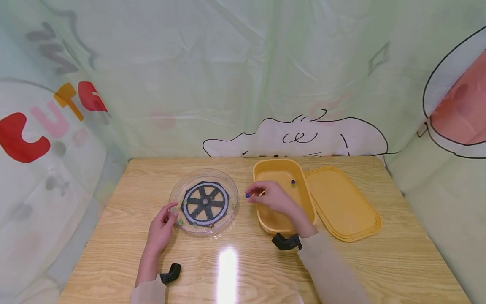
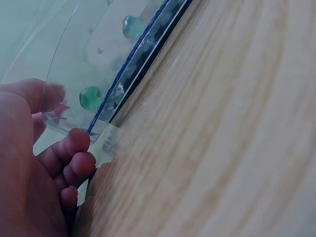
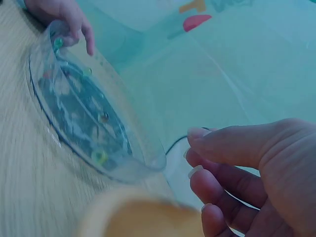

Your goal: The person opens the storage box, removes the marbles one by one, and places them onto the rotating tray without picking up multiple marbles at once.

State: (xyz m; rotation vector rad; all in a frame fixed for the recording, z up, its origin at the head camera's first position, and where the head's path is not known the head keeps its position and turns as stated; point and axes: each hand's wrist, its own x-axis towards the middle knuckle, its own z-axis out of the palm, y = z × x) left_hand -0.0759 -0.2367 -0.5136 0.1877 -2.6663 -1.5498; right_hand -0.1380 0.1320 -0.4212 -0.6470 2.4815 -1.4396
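My right hand (image 1: pixel 274 197) pinches a small blue marble (image 1: pixel 247 196) between thumb and forefinger, above the left rim of a yellow plastic box (image 1: pixel 281 217). In the right wrist view the marble is hidden by the fingers. To the left stands a round clear dish (image 1: pixel 235 185) with a dark spoked wheel pattern (image 1: pixel 205 201) in its bottom. Several marbles lie inside it, among them a green marble (image 2: pixel 90 98). My left hand (image 1: pixel 161 230) holds the dish's left side, thumb and fingers on either side of the transparent wall.
Two more marbles, a dark blue one (image 1: pixel 293 182) and a yellowish one (image 1: pixel 293 185), lie in the box. Its yellow lid (image 1: pixel 341 202) rests flat against the box's right side. A printed curtain (image 1: pixel 228 84) hangs behind the wooden table (image 1: pixel 258 270).
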